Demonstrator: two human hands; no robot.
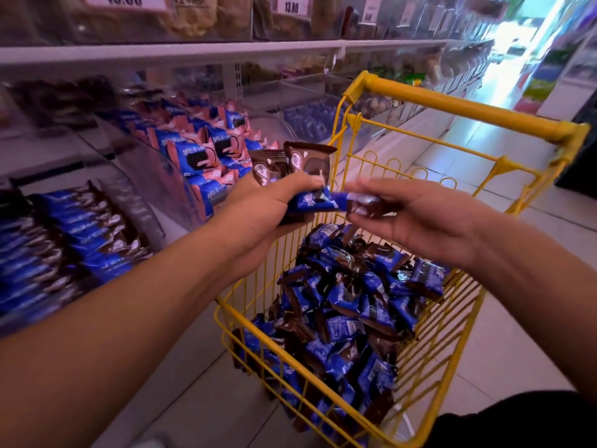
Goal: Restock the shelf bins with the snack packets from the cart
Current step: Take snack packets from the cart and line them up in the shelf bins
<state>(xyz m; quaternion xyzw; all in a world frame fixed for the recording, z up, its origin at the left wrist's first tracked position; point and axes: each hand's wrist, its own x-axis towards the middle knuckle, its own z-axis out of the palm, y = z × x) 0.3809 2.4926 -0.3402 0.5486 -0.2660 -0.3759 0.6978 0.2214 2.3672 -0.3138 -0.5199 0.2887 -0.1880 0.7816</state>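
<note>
A yellow wire cart (458, 103) stands in the aisle, filled with several blue and brown snack packets (349, 318). Above its left rim, my left hand (261, 211) grips a bunch of these packets (303, 166), their brown ends sticking up. My right hand (416, 218) hovers over the cart and pinches one more packet (365, 205) right beside the bunch. On the left, a clear shelf bin (61, 240) holds rows of the same blue and brown packets.
A second clear bin (206, 150) behind the first holds blue and pink packets. More bins and price tags (291, 4) line the upper shelves. Tiled floor runs along the aisle to the right of the cart.
</note>
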